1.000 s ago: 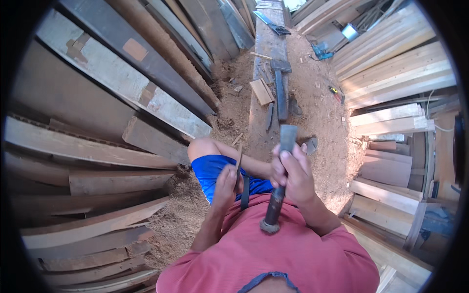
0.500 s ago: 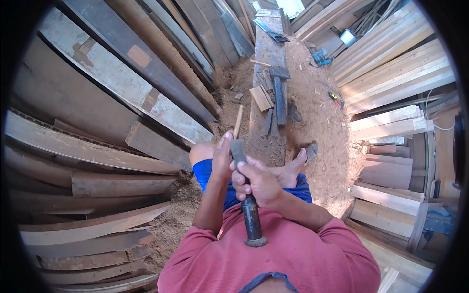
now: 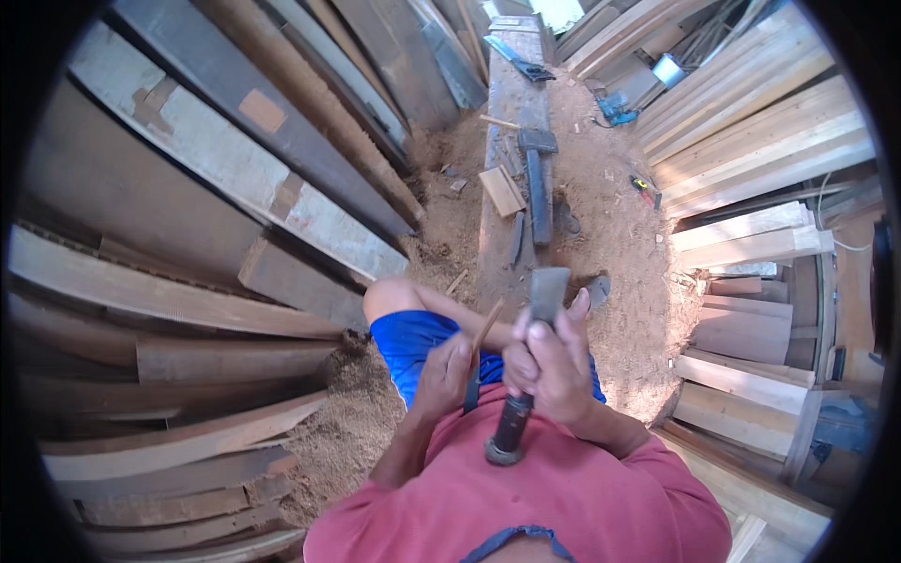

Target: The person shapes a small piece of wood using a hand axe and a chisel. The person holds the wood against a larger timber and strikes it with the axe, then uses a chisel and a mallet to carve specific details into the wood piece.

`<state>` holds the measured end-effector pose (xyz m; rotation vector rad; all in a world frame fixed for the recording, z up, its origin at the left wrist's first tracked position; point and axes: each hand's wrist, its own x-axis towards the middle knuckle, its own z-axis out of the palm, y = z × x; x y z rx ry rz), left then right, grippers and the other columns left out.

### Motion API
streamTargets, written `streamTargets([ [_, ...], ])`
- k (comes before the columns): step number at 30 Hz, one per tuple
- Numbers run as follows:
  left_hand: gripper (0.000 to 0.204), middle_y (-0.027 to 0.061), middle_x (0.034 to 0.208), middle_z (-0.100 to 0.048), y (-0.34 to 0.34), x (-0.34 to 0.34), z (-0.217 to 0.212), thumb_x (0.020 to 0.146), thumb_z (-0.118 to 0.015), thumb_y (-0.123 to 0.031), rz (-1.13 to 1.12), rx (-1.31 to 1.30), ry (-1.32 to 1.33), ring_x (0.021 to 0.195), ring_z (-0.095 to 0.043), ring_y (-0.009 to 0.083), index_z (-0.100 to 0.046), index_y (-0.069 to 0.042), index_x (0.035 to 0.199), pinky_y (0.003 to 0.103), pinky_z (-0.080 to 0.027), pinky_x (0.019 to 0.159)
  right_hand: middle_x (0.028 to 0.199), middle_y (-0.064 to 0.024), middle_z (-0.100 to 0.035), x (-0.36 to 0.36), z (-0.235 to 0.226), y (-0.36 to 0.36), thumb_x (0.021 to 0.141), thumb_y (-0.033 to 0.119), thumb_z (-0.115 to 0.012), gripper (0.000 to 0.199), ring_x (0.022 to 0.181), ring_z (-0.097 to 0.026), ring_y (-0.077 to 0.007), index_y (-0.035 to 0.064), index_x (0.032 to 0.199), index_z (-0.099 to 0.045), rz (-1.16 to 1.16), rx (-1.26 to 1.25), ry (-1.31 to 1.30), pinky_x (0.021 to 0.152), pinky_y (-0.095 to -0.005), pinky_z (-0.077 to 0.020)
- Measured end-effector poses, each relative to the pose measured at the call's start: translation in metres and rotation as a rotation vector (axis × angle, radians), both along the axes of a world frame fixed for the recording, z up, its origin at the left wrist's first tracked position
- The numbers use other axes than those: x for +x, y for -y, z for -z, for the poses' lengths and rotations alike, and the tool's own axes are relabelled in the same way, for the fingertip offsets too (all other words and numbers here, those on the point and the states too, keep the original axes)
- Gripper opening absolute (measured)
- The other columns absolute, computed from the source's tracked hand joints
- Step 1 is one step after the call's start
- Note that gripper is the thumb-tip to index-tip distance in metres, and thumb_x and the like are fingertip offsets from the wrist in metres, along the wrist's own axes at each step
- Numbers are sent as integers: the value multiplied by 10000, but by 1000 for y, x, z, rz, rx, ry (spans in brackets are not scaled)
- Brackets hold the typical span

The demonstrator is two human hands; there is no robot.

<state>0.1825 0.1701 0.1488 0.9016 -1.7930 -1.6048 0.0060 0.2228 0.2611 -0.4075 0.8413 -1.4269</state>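
Note:
A wide chisel (image 3: pixel 510 424) is in my right hand (image 3: pixel 556 364), whose fingers wrap round it near the blade. The flat grey blade points away from me, and the dark handle's end rests close to my shirt. My left hand (image 3: pixel 447 373) pinches a thin wooden stick (image 3: pixel 487 325) that sticks up at a slant from the fingers. Between blade and stick there is a gap. Both hands are in front of my body, above the blue shorts. Beyond them a mallet (image 3: pixel 538 192) with a dark head lies on the plank bench (image 3: pixel 504 265).
Beside the mallet lie a small wooden block (image 3: pixel 502 191) and a dark flat strip (image 3: pixel 517 237). A handsaw (image 3: pixel 519 60) rests at the bench's far end. Boards (image 3: pixel 178 188) lean along the left; stacked planks (image 3: pixel 760 131) line the right, near a blue power tool (image 3: pixel 616 110). Shavings cover the floor.
The chisel has moved right with my right hand, away from the stick. My left hand has come lower and closer to me, and the stick now leans to the right.

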Motion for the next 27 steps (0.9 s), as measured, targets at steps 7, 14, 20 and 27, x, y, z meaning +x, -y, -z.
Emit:
streamTargets([
  [7, 138, 3, 693, -519, 8, -19, 2, 1025, -480, -212, -153, 654, -373, 560, -459, 60, -463, -82, 982, 204, -364, 488, 754, -67, -558, -23, 55, 24, 1034, 196, -396, 231, 507, -465, -83, 47, 1201, -454, 89, 106, -180, 489, -242, -456],
  [14, 351, -46, 684, -455, 55, -39, -2, 1055, -374, -355, -211, 634, -392, 568, -395, 60, -558, -57, 1034, 224, -336, 512, 752, -6, -539, 12, 39, 38, 1036, 207, -420, 163, 516, -459, -80, 93, 1141, -471, 12, 143, 260, 502, -268, -469],
  [20, 370, -11, 804, -520, 47, -24, -14, 1064, -363, -335, -202, 79, -78, 761, -465, 71, -583, -42, 1009, 228, -405, 659, 672, 35, -422, 35, 31, 23, 1034, 236, -428, 156, 488, -392, -49, 97, 1022, -497, -235, 181, 303, 486, -260, -434],
  [27, 392, -28, 706, -457, 16, -19, -34, 1060, -380, -352, -219, 89, -173, 649, -393, 71, -505, -47, 849, 255, -348, 568, 641, 42, -397, 29, 27, 12, 1031, 226, -421, 148, 454, -366, -52, 92, 1014, -485, -191, 117, 196, 456, -256, -414],
])
